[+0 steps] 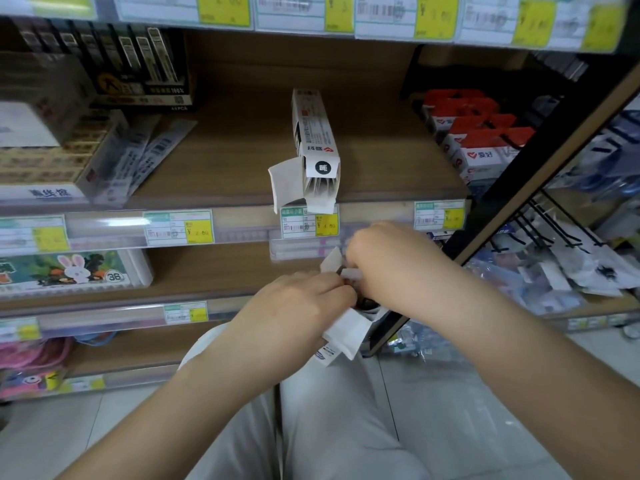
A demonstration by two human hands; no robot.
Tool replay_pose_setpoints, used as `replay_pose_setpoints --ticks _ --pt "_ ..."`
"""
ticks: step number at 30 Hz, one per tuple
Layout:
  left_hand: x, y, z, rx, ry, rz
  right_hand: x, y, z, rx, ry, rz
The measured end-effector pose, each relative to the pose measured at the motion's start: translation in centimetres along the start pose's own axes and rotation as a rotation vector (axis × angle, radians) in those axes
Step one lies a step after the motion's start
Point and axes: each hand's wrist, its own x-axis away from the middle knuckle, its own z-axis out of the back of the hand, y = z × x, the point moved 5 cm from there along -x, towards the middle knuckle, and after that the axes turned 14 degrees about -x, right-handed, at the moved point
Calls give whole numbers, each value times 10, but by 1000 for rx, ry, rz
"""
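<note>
One shelf board [235, 161]: up and beyond the left hand [298, 303]; we read its bare wood as the slot being stocked.
Shelf carton [313, 133]: above the right hand [391, 261], lying lengthwise; its open end and loose flaps hang past the shelf lip toward us, probably left so for easy reach.
Left hand: fingers curled round the small white carton [346, 332], below and left of the right hand; we judge it the clamp that steadies the carton.
Right hand: just over the carton's mouth, touching the left; fingers bent down, pinching a pale stick [351, 273], though the tips are mostly hidden.
Small white carton: under the left fingers, mouth tilted up toward the right hand; flaps splayed so contents can pass.
Pale stick: between the two hands at the carton mouth; going in or coming out, we cannot tell.
</note>
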Motion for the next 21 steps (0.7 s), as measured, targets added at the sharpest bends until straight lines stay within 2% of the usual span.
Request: replay_pose_setpoints --ticks 4,9,12,21 --pt "-4 -7 -1 6 -11 31 -6 -1 -1 9 -40 -34" --pt "-2 -15 1 34 -8 61 -7 -5 12 103 72 69" --pt "-2 -15 1 27 -5 68 -11 -7 14 100 66 85" --pt "-7 -12 -3 6 -23 70 -16 -7 -9 18 -128 -17"
